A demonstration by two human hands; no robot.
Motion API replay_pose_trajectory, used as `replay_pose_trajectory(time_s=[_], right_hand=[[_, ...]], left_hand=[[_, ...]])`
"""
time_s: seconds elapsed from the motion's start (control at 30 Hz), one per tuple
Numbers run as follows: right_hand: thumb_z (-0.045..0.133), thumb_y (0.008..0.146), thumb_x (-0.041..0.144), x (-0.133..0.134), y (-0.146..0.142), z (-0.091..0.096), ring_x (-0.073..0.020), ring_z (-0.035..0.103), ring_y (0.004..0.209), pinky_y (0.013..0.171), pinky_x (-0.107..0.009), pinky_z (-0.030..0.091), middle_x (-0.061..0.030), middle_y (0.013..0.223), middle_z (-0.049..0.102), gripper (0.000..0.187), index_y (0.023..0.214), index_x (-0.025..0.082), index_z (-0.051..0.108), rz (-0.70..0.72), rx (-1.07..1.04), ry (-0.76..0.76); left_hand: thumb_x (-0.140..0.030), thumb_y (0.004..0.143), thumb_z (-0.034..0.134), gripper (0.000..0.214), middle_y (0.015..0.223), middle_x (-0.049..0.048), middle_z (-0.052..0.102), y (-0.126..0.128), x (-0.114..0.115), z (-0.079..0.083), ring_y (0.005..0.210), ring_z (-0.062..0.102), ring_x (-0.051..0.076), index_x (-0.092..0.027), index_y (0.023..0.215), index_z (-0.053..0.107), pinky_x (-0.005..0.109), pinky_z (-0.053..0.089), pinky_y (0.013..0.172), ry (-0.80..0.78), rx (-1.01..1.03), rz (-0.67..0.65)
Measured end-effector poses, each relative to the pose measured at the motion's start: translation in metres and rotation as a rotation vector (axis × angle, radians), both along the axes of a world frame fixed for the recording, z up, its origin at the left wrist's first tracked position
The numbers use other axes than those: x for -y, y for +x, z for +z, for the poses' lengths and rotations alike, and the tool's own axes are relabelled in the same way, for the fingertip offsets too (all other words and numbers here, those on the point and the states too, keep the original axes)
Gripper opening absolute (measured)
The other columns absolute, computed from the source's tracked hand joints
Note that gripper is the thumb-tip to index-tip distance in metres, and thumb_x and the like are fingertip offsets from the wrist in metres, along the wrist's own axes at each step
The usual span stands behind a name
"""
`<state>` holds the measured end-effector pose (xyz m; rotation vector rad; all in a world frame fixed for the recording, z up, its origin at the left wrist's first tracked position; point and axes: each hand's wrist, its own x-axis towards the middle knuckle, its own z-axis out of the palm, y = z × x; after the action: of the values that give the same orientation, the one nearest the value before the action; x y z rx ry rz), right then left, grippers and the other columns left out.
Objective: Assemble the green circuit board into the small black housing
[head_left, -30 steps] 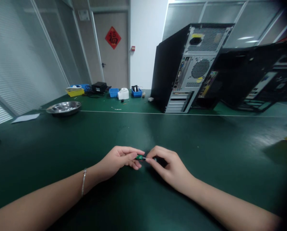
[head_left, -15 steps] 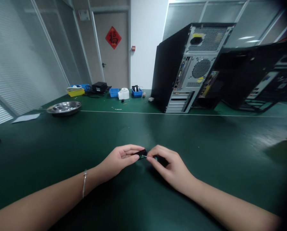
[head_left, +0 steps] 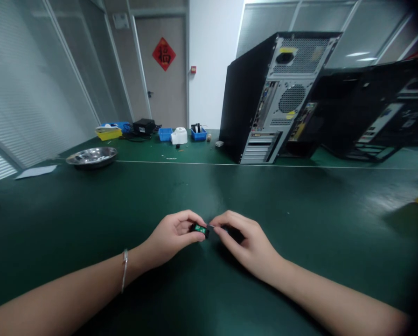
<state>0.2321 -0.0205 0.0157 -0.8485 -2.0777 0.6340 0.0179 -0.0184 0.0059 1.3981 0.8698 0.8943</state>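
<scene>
Between thumb and fingers, my left hand (head_left: 176, 233) grips a small black case with a green circuit board (head_left: 200, 228) showing on its upper face. Just to the right, my right hand (head_left: 244, 238) pinches a thin grey piece (head_left: 211, 227) whose tip points toward the black case. Most of that piece is hidden by my fingers, and I cannot tell whether it touches the case. Both hands are low over the green table (head_left: 153, 186).
A large black computer tower (head_left: 261, 98) stands at the back right, with more black cases (head_left: 377, 107) beside it. Back left is a steel bowl (head_left: 92, 157) near a sheet of paper (head_left: 36, 171). Blue bins (head_left: 165, 134) and a white plastic part (head_left: 179, 136) line the back.
My left hand has turned the black case, so more of its green board shows. A small gap has opened between the hands. My right hand has hardly moved.
</scene>
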Motion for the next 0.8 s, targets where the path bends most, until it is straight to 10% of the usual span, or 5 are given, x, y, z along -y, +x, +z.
replay_pose_trajectory(time_s=[0.8], right_hand=[[0.054,0.094,0.021,-0.0002,0.0004,-0.0030,-0.0165,0.065,0.077,0.072,-0.029,0.054,-0.0050,0.088,0.068,0.017,0.095,0.021,0.070,-0.016,0.052,-0.018]], left_hand=[[-0.031,0.079,0.075,0.024,0.098,0.0090,0.073,-0.0008,0.0046,0.0050,0.091,0.069,0.022,-0.017,0.099,0.076,0.033,0.056,0.083,0.260,-0.222,0.122]])
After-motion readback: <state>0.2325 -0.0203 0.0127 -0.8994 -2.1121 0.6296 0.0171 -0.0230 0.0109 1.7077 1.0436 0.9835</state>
